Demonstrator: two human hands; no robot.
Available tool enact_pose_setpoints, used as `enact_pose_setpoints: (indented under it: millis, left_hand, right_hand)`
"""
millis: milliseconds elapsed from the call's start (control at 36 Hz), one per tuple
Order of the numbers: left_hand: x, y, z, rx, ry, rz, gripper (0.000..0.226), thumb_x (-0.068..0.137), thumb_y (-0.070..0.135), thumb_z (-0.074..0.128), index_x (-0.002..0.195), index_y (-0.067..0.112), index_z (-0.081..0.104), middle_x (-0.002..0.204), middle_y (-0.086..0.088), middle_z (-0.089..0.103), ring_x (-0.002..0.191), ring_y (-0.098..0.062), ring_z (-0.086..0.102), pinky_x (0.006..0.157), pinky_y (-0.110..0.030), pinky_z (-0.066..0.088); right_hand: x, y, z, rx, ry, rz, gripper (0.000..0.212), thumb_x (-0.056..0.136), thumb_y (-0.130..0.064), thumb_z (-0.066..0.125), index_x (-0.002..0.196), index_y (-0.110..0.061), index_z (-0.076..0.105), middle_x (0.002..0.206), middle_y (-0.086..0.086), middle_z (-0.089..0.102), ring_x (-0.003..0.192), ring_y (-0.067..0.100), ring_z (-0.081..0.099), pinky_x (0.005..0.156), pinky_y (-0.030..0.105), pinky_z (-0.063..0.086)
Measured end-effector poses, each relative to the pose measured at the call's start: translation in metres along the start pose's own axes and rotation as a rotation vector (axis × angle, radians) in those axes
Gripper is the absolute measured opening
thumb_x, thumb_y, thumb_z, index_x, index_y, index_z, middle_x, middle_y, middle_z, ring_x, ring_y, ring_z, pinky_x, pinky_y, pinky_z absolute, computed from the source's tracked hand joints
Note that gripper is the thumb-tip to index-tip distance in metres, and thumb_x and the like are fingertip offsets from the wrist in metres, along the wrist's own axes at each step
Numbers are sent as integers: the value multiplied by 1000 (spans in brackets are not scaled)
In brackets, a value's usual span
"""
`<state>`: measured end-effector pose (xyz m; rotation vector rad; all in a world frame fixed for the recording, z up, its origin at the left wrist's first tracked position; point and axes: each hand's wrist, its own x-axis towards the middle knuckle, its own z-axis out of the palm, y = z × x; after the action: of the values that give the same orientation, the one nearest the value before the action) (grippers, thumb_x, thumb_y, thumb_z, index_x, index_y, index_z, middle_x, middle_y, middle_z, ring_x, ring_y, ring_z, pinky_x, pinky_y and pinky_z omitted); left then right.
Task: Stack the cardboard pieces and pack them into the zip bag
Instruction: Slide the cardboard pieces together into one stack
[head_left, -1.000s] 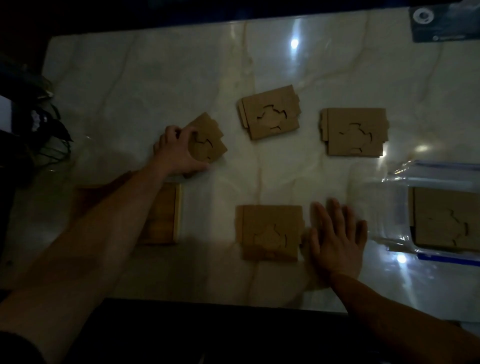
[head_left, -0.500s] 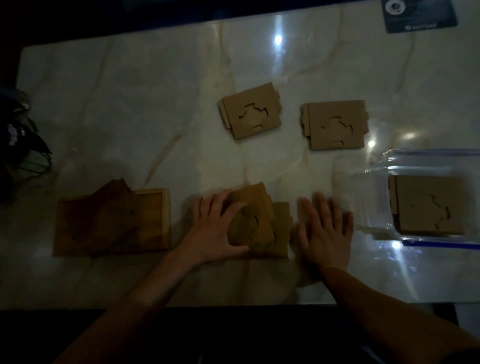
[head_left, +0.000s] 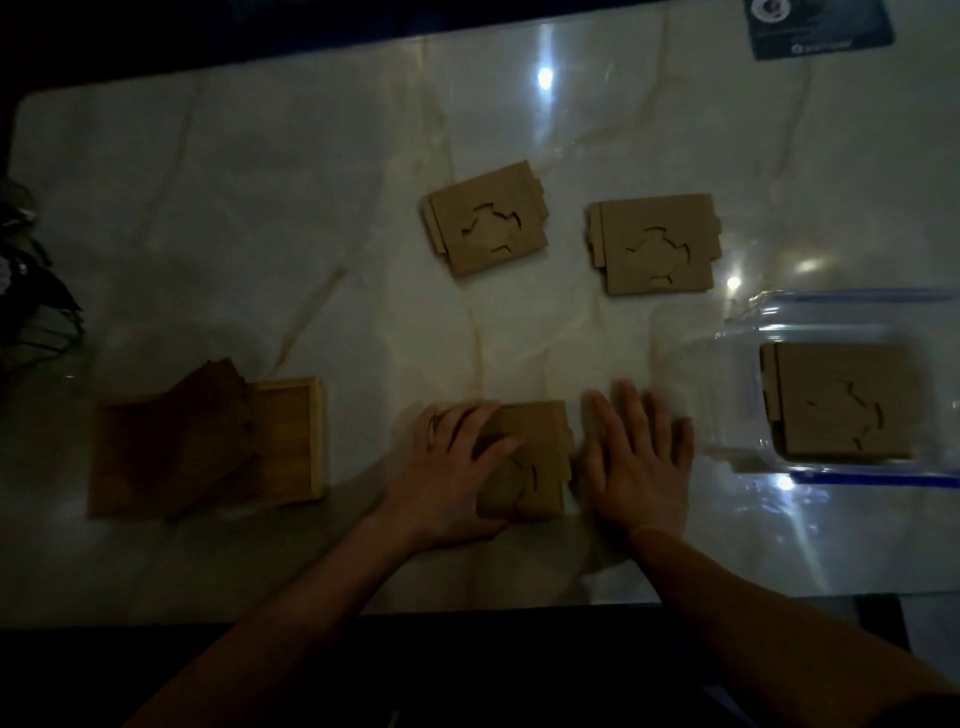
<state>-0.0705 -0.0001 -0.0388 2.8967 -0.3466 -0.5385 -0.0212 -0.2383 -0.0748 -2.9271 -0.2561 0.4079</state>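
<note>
At the lower centre of the frame the left hand (head_left: 457, 475) lies spread and pressing on a cardboard stack (head_left: 540, 457), while the right hand (head_left: 641, 462) rests flat and released against the stack's right edge, gripping nothing. Two more cardboard stacks (head_left: 488, 218) (head_left: 654, 244) sit apart at upper centre with bare marble surface (head_left: 260, 208) around them. At the right edge a zip bag (head_left: 841, 317) already holds one cardboard piece (head_left: 841, 400), and a wooden tray (head_left: 291, 441) sits lower left.
</note>
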Motion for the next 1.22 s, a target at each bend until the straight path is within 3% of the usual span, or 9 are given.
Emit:
enact_pose_setpoints:
  millis: [250, 694, 833, 917, 1028, 1111, 1222]
  left_hand:
    - [4, 1, 3, 7, -8, 9, 97, 54, 78, 55, 139, 41, 29, 153, -6, 22, 138, -33, 23, 112, -63, 12]
    - [10, -2, 5, 20, -9, 35, 98, 56, 79, 51, 142, 42, 23, 156, -6, 15, 141, -33, 18, 111, -65, 12]
    - [10, -7, -2, -67, 103, 46, 88, 65, 85, 45, 139, 39, 30, 159, -5, 10, 146, -33, 10, 116, -60, 9]
    - [20, -14, -12, -172, 202, 13, 70, 76, 75, 46, 132, 33, 40, 154, -5, 24, 144, -32, 21, 116, -57, 15]
    - [54, -32, -34, -217, 314, -61, 53, 78, 58, 54, 117, 22, 59, 127, -5, 55, 122, -28, 49, 104, -50, 34]
    - [88, -51, -54, -179, 339, -76, 52, 75, 54, 54, 112, 20, 63, 119, -7, 59, 116, -31, 53, 100, -46, 36]
    - [134, -76, -78, -79, 243, -74, 61, 73, 58, 55, 123, 23, 53, 133, -8, 48, 124, -33, 42, 104, -47, 29]
  right_hand:
    - [-1, -2, -3, 28, -15, 4, 63, 92, -52, 30, 151, -47, 10, 163, -7, 13, 150, 21, 6, 119, 45, -7]
    - [-1, -3, -5, 43, -50, 29, 63, 92, -51, 32, 150, -49, 8, 163, -12, 4, 151, 18, -2, 120, 50, -4]
    - [-2, -3, -7, 65, -75, 28, 62, 93, -52, 29, 149, -50, 4, 160, -15, -7, 151, 17, -6, 120, 52, -3]
    - [-1, -3, -9, 68, -84, 26, 63, 92, -53, 28, 149, -51, 2, 160, -15, -8, 150, 16, -8, 120, 52, -4]
    - [-2, -3, -10, 65, -78, 20, 63, 92, -52, 29, 150, -49, 5, 160, -13, -5, 151, 18, -4, 120, 50, -4]
    - [-2, -3, -9, 51, -67, 18, 64, 91, -52, 30, 151, -46, 8, 162, -11, 1, 151, 19, -2, 120, 49, -5]
    - [-1, -2, -7, 39, -66, 14, 65, 91, -52, 31, 151, -47, 6, 162, -11, 2, 151, 20, -1, 120, 51, -2]
